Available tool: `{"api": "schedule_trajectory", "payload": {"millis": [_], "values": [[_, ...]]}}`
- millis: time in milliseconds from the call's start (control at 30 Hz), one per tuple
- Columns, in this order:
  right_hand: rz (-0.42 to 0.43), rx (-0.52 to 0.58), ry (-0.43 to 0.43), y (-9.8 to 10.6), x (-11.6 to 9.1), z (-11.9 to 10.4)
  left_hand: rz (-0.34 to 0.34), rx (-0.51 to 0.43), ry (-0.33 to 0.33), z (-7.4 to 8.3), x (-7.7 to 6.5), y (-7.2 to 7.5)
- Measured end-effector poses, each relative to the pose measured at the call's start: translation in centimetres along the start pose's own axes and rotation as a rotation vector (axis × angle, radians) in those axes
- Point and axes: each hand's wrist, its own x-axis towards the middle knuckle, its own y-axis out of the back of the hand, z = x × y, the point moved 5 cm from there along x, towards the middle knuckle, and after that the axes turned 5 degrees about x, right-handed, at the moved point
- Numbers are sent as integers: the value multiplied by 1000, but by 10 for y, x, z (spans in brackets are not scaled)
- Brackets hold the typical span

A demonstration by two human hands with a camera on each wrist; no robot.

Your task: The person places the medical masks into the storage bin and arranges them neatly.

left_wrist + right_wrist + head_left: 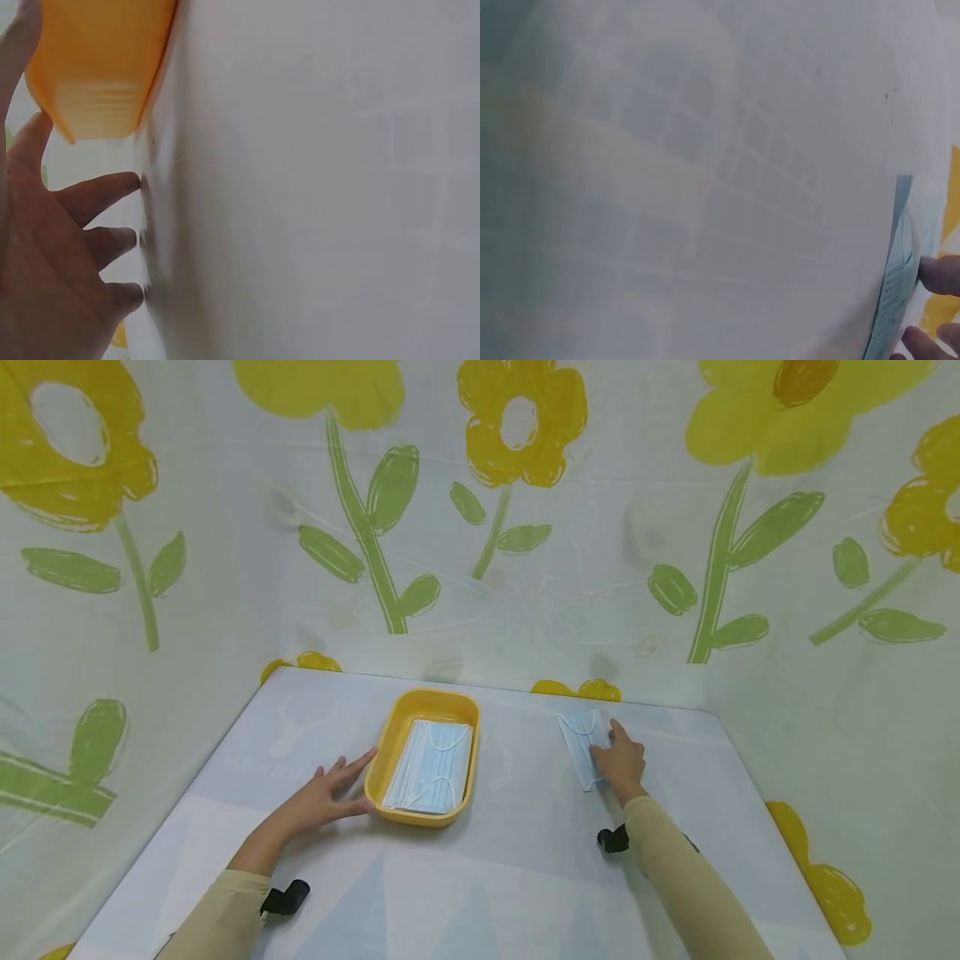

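A light blue pleated face mask [579,745] with white ear loops lies near the back right of the table. My right hand [624,762] is at its right side, thumb on the mask and index finger stretched out past its edge. In the right wrist view, fingertips [939,274] meet the upper face of the mask [891,292]. A yellow tray [381,758] holds a stack of similar masks [438,764]. At its left wall is my left hand [318,797], fingers spread and touching the outside; the left wrist view shows these fingers [97,196] beside the tray [105,67].
The pale table [480,893] is printed with faint shapes. Behind it and along both sides hangs a white curtain [570,610] with yellow flowers and green leaves. Black wrist devices [285,897] sit at the cuffs of both sleeves.
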Motion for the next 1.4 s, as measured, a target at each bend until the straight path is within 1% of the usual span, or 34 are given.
{"api": "schedule_trajectory", "payload": {"millis": [267,467,600,800,933,1100,1400], "values": [[7,-7,28,1,-1,-4,1,4,-11,2,1,-1],[11,13,48,0,0,-6,-2,6,3,2,0,-2],[4,2,63,0,2,-7,-5,9,12,2,1,-2],[-7,-15,69,0,9,-2,-10,8,19,2,2,-2],[-5,0,60,-1,12,1,-12,3,10,1,2,-3],[-15,43,21,-1,15,1,-10,-3,0,-1,3,-3],[-50,81,6,-2,18,1,-14,-8,15,1,2,-2]]}}
